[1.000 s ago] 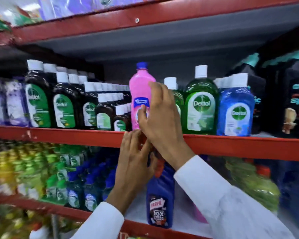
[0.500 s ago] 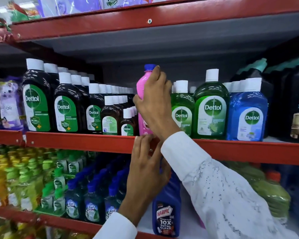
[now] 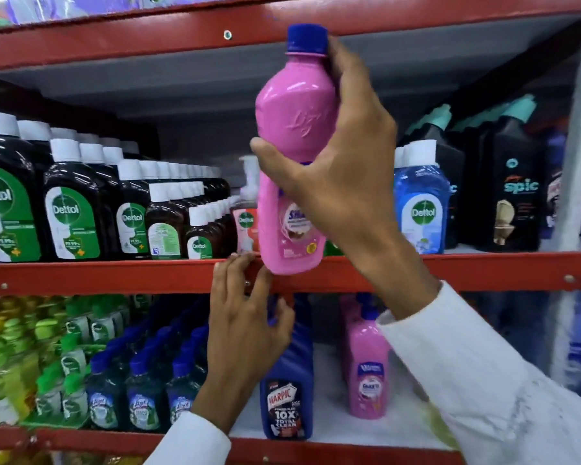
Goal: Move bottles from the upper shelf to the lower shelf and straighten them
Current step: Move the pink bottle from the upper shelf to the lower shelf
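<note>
My right hand (image 3: 336, 169) grips a pink bottle (image 3: 296, 129) with a blue cap, held upright in front of the upper shelf (image 3: 114, 275), its base level with the shelf's red front edge. My left hand (image 3: 249, 330) rests below, fingertips touching the underside of that red edge, fingers apart and holding nothing. On the lower shelf (image 3: 332, 427) stands a blue Harpic bottle (image 3: 287, 401), partly hidden by my left hand, and another pink bottle (image 3: 368, 367) to its right.
Dark Dettol bottles (image 3: 71, 209) fill the upper shelf's left side; a blue Dettol bottle (image 3: 421, 203) and black Spic bottles (image 3: 514, 189) stand at the right. Green and blue-capped bottles (image 3: 121, 380) crowd the lower shelf's left. A red shelf edge (image 3: 148, 38) runs overhead.
My right hand has lifted the pink bottle up and out from among the upper shelf's bottles toward me. My left hand has stayed by the shelf edge.
</note>
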